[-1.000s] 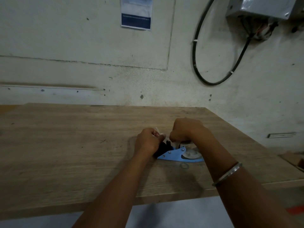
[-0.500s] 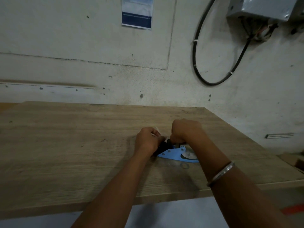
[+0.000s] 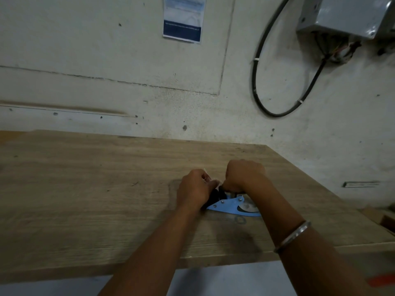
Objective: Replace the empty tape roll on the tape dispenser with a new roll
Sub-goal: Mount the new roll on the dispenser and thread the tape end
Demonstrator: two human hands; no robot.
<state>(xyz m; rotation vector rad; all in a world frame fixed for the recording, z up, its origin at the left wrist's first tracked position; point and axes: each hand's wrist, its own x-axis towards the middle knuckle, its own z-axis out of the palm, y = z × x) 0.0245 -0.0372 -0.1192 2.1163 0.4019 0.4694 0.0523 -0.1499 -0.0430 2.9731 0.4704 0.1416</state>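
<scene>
A blue tape dispenser [image 3: 229, 206] lies on its side on the wooden table [image 3: 85, 189], its black front part tucked under my hands. A roll with a pale face [image 3: 248, 207] shows through the dispenser's frame, mostly hidden by my right wrist. My left hand [image 3: 195, 190] is closed over the black front end, with a thin pale strip pinched at its fingertips. My right hand [image 3: 244, 176] is closed in a fist over the top of the dispenser, just right of the left hand. What my fingers touch underneath is hidden.
The table's right edge [image 3: 320, 189] and front edge [image 3: 213, 261] are close to the dispenser. A stained wall [image 3: 128, 82] stands behind, with a black cable loop [image 3: 277, 113], a grey metal box [image 3: 346, 16] and a blue-and-white notice [image 3: 182, 20]. A bangle [image 3: 292, 236] circles my right forearm.
Both hands have stayed closed on the dispenser and shifted only slightly. The view has tipped a little.
</scene>
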